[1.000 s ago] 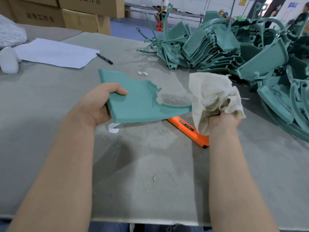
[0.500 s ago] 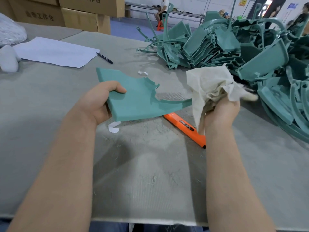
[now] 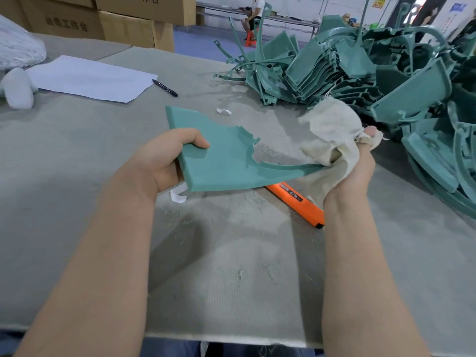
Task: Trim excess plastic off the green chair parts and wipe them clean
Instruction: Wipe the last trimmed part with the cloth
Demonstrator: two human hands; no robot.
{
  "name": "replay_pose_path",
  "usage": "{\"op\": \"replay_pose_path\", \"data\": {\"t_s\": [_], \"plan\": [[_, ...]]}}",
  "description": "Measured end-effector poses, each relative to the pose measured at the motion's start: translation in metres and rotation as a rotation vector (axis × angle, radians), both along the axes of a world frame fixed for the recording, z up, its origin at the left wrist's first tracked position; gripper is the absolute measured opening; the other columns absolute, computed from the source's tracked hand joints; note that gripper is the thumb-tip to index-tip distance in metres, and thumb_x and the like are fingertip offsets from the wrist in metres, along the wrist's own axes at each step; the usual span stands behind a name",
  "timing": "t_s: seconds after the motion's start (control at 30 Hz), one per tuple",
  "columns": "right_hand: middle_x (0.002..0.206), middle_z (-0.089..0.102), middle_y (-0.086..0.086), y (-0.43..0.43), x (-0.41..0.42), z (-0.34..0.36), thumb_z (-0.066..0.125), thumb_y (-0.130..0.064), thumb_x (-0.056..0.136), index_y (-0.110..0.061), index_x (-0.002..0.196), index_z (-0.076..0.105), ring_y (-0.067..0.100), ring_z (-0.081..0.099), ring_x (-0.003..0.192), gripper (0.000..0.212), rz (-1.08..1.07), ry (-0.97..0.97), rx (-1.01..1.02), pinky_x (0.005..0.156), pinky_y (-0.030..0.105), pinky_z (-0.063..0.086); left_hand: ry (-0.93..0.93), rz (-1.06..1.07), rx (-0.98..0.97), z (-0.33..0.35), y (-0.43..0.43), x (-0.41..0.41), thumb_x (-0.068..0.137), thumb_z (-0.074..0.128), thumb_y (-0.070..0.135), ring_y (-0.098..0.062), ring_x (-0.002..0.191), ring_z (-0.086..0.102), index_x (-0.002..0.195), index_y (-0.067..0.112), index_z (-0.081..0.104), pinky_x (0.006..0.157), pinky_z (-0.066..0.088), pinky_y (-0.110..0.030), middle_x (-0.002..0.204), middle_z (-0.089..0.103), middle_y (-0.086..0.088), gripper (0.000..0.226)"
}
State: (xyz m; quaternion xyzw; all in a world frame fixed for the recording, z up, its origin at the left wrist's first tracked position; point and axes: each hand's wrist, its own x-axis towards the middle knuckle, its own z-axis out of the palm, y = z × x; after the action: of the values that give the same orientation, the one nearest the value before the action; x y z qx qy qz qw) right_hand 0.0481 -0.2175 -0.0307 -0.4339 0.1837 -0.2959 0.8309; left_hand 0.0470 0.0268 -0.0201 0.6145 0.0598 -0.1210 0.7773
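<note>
Head view: left hand [image 3: 164, 161] grips green part [image 3: 219, 161]; right hand [image 3: 353, 173] holds cloth [image 3: 332, 132].

The grey felt-covered worktable [image 3: 231, 279] carries a heap of green plastic chair parts [image 3: 360, 73] at far right, an orange utility knife [image 3: 298, 202] mid-table, a white paper sheet [image 3: 90, 78], a black pen [image 3: 164, 88] just beside it, and curled white scraps [image 3: 223, 111].

The cardboard box [image 3: 38, 27] reads "工作台" after two blurred characters.

A flat, jagged-edged teal-green plastic chair panel [image 3: 219, 161] hung tilted above an orange utility knife [image 3: 298, 202], its thin curved tip touching a crumpled cream cloth [image 3: 332, 130]; more green chair parts [image 3: 360, 68] lay heaped beyond.
</note>
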Motion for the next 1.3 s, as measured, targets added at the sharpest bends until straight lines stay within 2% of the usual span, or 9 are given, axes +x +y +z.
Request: {"op": "replay_pose_path", "data": {"t_s": [0.1,0.2,0.27,0.47,0.67,0.9,1.0,1.23,1.3], "plan": [[0.063,0.058,-0.009,0.005,0.002,0.003,0.043,-0.027,0.104,-0.021,0.097,0.060,0.005,0.053,0.056,0.019,-0.014,-0.013,-0.087,0.060,0.023,0.048,0.004,0.038,-0.018,0.000,0.002,0.002,0.085,0.050,0.003,-0.022,0.085,0.068,0.111,0.009,0.062,0.075,0.058,-0.032,0.106,0.069,-0.009,0.029],[0.110,0.064,0.002,0.009,0.003,0.003,0.045,-0.011,0.102,-0.015,0.139,0.039,0.010,0.064,0.087,0.038,0.025,-0.042,-0.244,0.085,0.028,0.054,0.010,0.060,-0.011,-0.001,0.004,0.003,0.085,0.051,0.003,-0.022,0.087,0.068,0.109,0.008,0.062,0.078,0.058,-0.032,0.107,0.070,-0.008,0.028],[0.111,0.062,0.003,0.011,0.003,0.001,0.044,-0.014,0.103,-0.016,0.134,0.045,0.010,0.062,0.092,0.032,-0.021,-0.013,-0.336,0.088,0.028,0.054,0.008,0.047,0.006,-0.002,0.006,0.003,0.085,0.051,0.003,-0.020,0.080,0.069,0.104,0.009,0.063,0.073,0.059,-0.031,0.099,0.071,-0.007,0.024],[0.060,0.058,-0.010,-0.001,0.004,-0.003,0.042,-0.046,0.100,-0.019,0.090,0.061,0.005,0.058,0.048,0.034,-0.078,0.140,-0.076,0.049,0.017,0.046,0.026,0.013,0.035,-0.002,0.008,0.003,0.084,0.051,0.004,-0.020,0.070,0.070,0.097,0.010,0.065,0.062,0.059,-0.030,0.088,0.072,-0.007,0.020],[0.085,0.061,-0.005,0.010,0.008,-0.004,0.040,-0.026,0.104,-0.016,0.125,0.052,0.007,0.062,0.070,0.026,0.014,0.117,-0.127,0.061,0.020,0.054,-0.002,0.094,0.050,-0.003,0.006,0.004,0.085,0.050,0.003,-0.019,0.073,0.066,0.101,0.011,0.062,0.064,0.058,-0.026,0.090,0.069,-0.005,0.022],[0.075,0.060,-0.009,0.003,0.002,-0.001,0.041,-0.043,0.101,-0.016,0.106,0.061,0.005,0.057,0.063,0.034,-0.034,0.253,-0.191,0.044,0.011,0.042,0.032,0.051,0.048,-0.002,0.009,0.004,0.083,0.050,0.006,-0.024,0.078,0.067,0.100,0.010,0.063,0.068,0.058,-0.031,0.095,0.069,-0.008,0.021],[0.075,0.061,-0.006,0.001,0.002,-0.005,0.042,-0.040,0.102,-0.017,0.092,0.061,0.007,0.059,0.060,0.030,-0.015,0.228,0.018,0.043,0.014,0.044,0.019,0.047,0.055,-0.002,0.004,0.004,0.084,0.051,0.005,-0.022,0.076,0.067,0.098,0.011,0.063,0.067,0.058,-0.030,0.092,0.069,-0.007,0.020],[0.107,0.060,0.001,0.016,0.010,-0.007,0.038,-0.017,0.105,-0.016,0.129,0.047,0.011,0.060,0.088,0.026,0.043,0.114,-0.203,0.078,0.026,0.056,0.012,0.142,0.010,-0.002,0.005,0.004,0.084,0.050,0.005,-0.016,0.062,0.068,0.090,0.013,0.062,0.055,0.058,-0.025,0.078,0.070,-0.002,0.015],[0.098,0.061,-0.001,0.015,0.010,-0.009,0.038,-0.022,0.105,-0.011,0.137,0.046,0.005,0.060,0.079,0.034,0.005,0.123,-0.221,0.074,0.016,0.054,0.015,0.148,-0.005,-0.001,0.007,0.004,0.083,0.051,0.006,-0.017,0.055,0.068,0.086,0.013,0.062,0.046,0.055,-0.026,0.068,0.071,-0.001,0.013]]}}
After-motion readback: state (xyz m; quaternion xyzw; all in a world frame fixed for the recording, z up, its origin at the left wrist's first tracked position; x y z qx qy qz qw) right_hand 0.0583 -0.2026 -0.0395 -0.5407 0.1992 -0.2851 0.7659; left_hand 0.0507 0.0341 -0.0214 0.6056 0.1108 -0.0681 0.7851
